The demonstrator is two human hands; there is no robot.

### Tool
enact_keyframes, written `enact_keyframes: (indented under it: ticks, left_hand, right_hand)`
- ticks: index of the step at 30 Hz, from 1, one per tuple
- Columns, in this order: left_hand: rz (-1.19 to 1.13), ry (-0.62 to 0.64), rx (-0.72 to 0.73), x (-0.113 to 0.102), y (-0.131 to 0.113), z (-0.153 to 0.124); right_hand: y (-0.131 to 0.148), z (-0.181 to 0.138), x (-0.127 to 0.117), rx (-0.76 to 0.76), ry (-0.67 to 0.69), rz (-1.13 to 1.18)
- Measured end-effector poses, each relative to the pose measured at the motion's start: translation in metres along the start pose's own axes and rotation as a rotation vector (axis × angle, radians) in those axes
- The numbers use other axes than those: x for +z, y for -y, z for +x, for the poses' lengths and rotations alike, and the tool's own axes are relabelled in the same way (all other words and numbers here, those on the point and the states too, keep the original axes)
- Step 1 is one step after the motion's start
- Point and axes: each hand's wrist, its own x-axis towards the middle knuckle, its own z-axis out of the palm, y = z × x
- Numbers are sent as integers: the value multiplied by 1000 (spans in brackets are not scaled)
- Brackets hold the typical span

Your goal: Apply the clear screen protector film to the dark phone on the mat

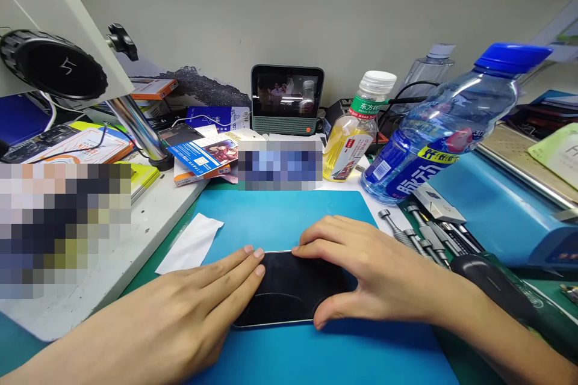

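Note:
A black smartphone (289,289) lies screen up on the blue mat (289,210), its long side running left to right. My left hand (180,307) rests over the phone's left end, fingers stretched out and side by side, fingertips on the glass near the far edge. Gripping the right part is my right hand (365,264): its thumb presses the near edge and its fingertips the far edge. The palms cover both ends of the phone. A white paper wipe (189,243) lies on the mat just beyond my left hand.
At left stands a microscope stand (58,66) on a white base (135,246). A small display (288,99) faces me at the back. A yellow drink bottle (352,132) and a blue-capped bottle (433,126) stand right of it. Screwdrivers (428,234) lie near my right forearm.

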Motion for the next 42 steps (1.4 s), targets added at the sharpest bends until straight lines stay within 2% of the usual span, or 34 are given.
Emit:
enact_keyframes:
  ticks: [4, 6, 9, 18, 29, 42]
  left_hand:
    - [-1, -12, -58, 6, -4, -8]
    - [-11, 24, -85, 10, -7, -14]
    - [1, 60, -72, 13, -9, -17]
    - [1, 20, -72, 11, -9, -13]
    - [39, 147, -71, 7, -15, -30]
    - [70, 59, -82, 10, -28, -29]
  right_hand:
    - [1, 0, -1, 2, 7, 4]
    - [2, 0, -2, 2, 5, 4]
    - [1, 0, -1, -2, -5, 5]
    - [1, 1, 0, -8, 2, -7]
    - [-1, 1, 0, -19, 2, -17]
    - [1, 2, -3, -9, 1, -21]
